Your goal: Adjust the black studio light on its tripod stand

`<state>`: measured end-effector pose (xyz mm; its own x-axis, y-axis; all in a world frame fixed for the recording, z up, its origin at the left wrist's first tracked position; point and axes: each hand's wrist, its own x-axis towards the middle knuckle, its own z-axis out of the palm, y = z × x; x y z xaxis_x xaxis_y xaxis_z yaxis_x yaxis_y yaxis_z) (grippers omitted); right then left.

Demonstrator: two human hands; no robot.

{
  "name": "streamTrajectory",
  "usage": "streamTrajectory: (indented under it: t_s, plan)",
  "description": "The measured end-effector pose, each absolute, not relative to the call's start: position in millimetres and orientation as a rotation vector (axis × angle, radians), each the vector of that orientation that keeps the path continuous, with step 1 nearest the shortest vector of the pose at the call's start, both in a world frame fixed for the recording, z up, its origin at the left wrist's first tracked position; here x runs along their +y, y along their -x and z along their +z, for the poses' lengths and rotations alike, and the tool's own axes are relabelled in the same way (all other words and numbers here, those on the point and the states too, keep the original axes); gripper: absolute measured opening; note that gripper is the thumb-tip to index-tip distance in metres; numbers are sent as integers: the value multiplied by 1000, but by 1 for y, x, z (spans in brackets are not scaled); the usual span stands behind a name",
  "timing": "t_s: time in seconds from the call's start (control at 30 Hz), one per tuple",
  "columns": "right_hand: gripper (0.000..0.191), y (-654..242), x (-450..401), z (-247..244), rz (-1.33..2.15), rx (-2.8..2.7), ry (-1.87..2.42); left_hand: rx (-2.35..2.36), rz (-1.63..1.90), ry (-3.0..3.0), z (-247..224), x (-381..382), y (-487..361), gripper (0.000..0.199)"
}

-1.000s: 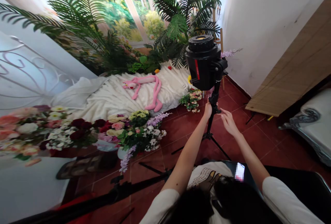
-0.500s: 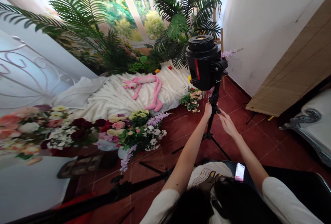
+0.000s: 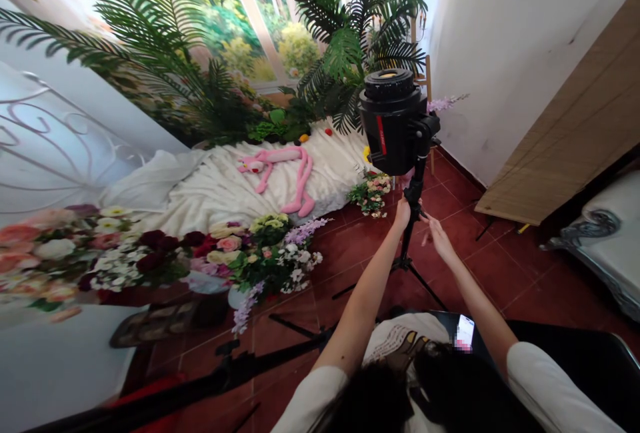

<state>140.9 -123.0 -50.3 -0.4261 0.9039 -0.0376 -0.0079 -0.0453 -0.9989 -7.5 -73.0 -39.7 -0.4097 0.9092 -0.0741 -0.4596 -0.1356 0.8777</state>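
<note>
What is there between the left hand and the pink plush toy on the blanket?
In the head view, between the left hand and the pink plush toy lie a small flower bunch, some red floor and the blanket's edge.

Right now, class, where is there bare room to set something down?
Red floor lies bare between the right hand and the brown panel; white cloth, between the pink toy and the small bouquet. It is crowded among the large flowers and where the left hand grips the tripod.
</note>
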Motion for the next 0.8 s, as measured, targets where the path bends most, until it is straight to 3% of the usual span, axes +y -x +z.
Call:
streamTrajectory:
  t_s: [0.2, 0.37, 0.8]
  plan:
    - [41, -140, -128, -28, 2057, -944, 838, 1137, 1710, -594, -31, -78, 6, 37]
    - [58, -149, -125, -11, 2358, -583, 700, 1111, 1671, -625, -32, -78, 7, 35]
    - [72, -153, -128, -15, 2475, -124, 377, 1103, 1683, -624, -30, -81, 5, 38]
